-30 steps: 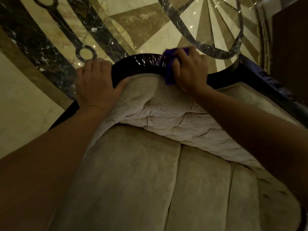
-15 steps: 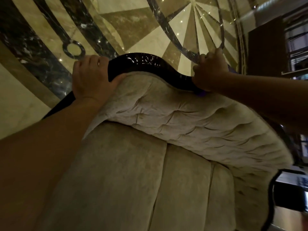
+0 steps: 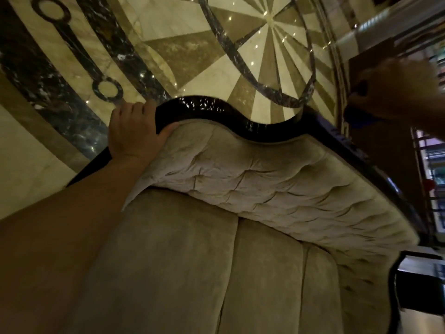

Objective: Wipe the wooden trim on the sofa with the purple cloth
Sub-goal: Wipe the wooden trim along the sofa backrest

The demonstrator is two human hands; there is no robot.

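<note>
Left hand grips the dark glossy wooden trim at the crest of the sofa backrest: fingers curled together over the far side, thumb pressed into the tufted upholstery on the near side. Judged a bracing hold, steadying the body while the other arm reaches out to the right.

Right hand is at the far right of the view, motion-blurred, closed into a loose fist around the purple cloth. Only a dark blue-purple patch of cloth shows below the fingers. It sits just at the right-hand run of the trim, where the rail slopes down toward the near right; whether it presses on the wood or hangs just above cannot be told (blur and low light).

Trim follows a wavy line: a hump at centre, a dip to its right, then a long straight edge. The central hump shows bright specular dots, so the finish is polished and should let the cloth slide easily.

Judgement: wiping is mid-course, working the right section. The trim under and left of the left hand is not reachable while that grip is there. Patterned marble floor lies beyond.
</note>
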